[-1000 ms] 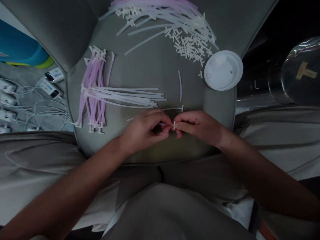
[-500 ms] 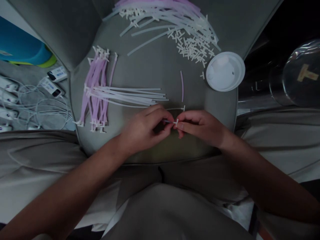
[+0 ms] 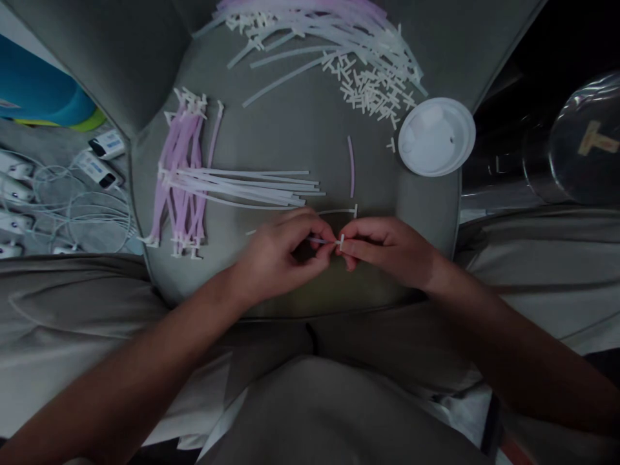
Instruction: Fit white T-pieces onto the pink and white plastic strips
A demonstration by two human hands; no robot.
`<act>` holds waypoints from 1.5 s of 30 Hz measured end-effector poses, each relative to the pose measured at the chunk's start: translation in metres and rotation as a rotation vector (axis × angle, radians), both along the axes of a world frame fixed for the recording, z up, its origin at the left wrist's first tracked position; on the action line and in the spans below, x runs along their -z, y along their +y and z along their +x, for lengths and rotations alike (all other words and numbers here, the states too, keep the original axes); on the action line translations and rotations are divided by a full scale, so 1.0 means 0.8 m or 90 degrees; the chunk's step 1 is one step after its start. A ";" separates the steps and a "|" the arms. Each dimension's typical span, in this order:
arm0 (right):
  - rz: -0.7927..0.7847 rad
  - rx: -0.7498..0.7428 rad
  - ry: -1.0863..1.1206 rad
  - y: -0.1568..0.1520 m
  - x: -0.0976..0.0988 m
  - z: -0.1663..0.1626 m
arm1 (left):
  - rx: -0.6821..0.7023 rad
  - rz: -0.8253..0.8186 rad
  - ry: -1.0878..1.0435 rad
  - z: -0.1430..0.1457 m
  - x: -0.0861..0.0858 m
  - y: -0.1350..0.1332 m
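Note:
My left hand (image 3: 295, 248) pinches a thin purple tube (image 3: 314, 240) close to its right end. Facing it, my right hand (image 3: 375, 240) grips a small white T-shaped connector (image 3: 341, 242) between thumb and fingers. Tube end and connector meet between my fingertips; how deep they join is hidden. Just beyond my hands lies a white tube (image 3: 334, 211) with a T connector (image 3: 356, 210) at its right end, partly covered by my left hand. Farther off is a short loose purple tube (image 3: 351, 166).
Purple tubes with white connectors (image 3: 181, 168) lie bundled at left on the grey seat (image 3: 281, 135), white tubes (image 3: 252, 184) across them. Loose connectors (image 3: 372, 90) pile up near a white lid (image 3: 436, 137). More pale tubes (image 3: 314, 29) lie at the back. Cables (image 3: 72, 200) are on the floor.
Both hands stay nearly in place, fingertips still together. The connector in my right hand has tilted slightly more upright. The view has shifted a little.

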State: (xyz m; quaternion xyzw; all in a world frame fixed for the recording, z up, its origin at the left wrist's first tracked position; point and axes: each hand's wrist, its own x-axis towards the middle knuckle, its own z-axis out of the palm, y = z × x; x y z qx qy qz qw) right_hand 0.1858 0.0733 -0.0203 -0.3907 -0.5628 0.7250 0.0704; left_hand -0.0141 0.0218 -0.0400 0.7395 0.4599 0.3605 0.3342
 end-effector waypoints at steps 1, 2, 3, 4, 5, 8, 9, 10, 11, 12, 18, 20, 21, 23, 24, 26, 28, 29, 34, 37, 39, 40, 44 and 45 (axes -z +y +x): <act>0.005 -0.003 -0.005 0.000 0.000 0.000 | -0.001 -0.003 -0.004 0.000 0.001 -0.001; 0.007 -0.005 -0.010 0.000 0.001 0.000 | -0.002 -0.006 -0.006 0.001 0.003 -0.001; 0.009 -0.007 -0.015 0.000 0.001 0.000 | -0.004 -0.009 -0.008 0.001 0.004 -0.002; 0.011 -0.009 -0.018 0.000 0.001 0.000 | -0.006 -0.009 -0.009 0.001 0.005 -0.002; 0.013 -0.012 -0.021 0.000 0.001 0.000 | -0.004 -0.008 -0.010 0.001 0.006 -0.002; 0.013 -0.017 -0.024 0.000 0.002 0.000 | 0.005 -0.005 -0.015 0.001 0.008 -0.003; 0.011 -0.018 -0.026 0.000 0.002 0.000 | 0.009 -0.007 -0.016 0.001 0.009 -0.003; 0.008 -0.019 -0.026 0.000 0.002 0.000 | 0.012 -0.010 -0.016 0.001 0.009 -0.003; 0.006 -0.019 -0.026 0.000 0.002 0.000 | 0.014 -0.013 -0.017 0.001 0.009 -0.002; 0.005 -0.018 -0.025 0.000 0.002 0.000 | 0.016 -0.014 -0.018 0.000 0.009 -0.002; -0.003 -0.032 -0.010 0.001 0.003 0.001 | 0.031 -0.013 -0.024 -0.001 0.009 -0.002; -0.005 -0.033 -0.010 0.001 0.002 0.002 | 0.032 -0.015 -0.026 0.000 0.009 -0.002; -0.006 -0.033 -0.011 0.001 0.002 0.002 | 0.032 -0.013 -0.027 0.000 0.008 -0.002; -0.008 -0.036 -0.012 0.002 0.002 0.002 | 0.033 -0.011 -0.028 0.001 0.008 -0.002; -0.010 -0.036 -0.013 0.002 0.002 0.002 | 0.033 -0.013 -0.026 0.001 0.007 -0.002; -0.013 -0.036 -0.011 0.002 0.003 0.002 | 0.034 -0.019 -0.023 0.001 0.007 -0.002; -0.015 -0.034 -0.004 0.002 0.004 0.003 | 0.039 -0.021 -0.024 0.001 0.006 -0.001; -0.016 -0.035 -0.001 0.002 0.005 0.003 | 0.043 -0.021 -0.025 0.001 0.006 -0.001; -0.024 -0.037 0.001 0.003 0.004 0.003 | 0.048 -0.036 -0.017 0.001 0.005 -0.001; -0.023 -0.040 -0.007 0.004 0.003 0.004 | 0.055 -0.047 -0.011 0.000 0.004 -0.001; -0.020 -0.040 -0.008 0.004 0.003 0.004 | 0.056 -0.052 -0.013 0.001 0.004 -0.001; -0.020 -0.037 -0.008 0.004 0.004 0.004 | 0.054 -0.053 -0.014 0.001 0.004 -0.001; -0.022 -0.037 -0.012 0.004 0.006 0.004 | 0.048 -0.052 -0.014 0.003 0.007 -0.001; -0.024 -0.038 -0.013 0.005 0.006 0.004 | 0.047 -0.052 -0.015 0.003 0.008 -0.002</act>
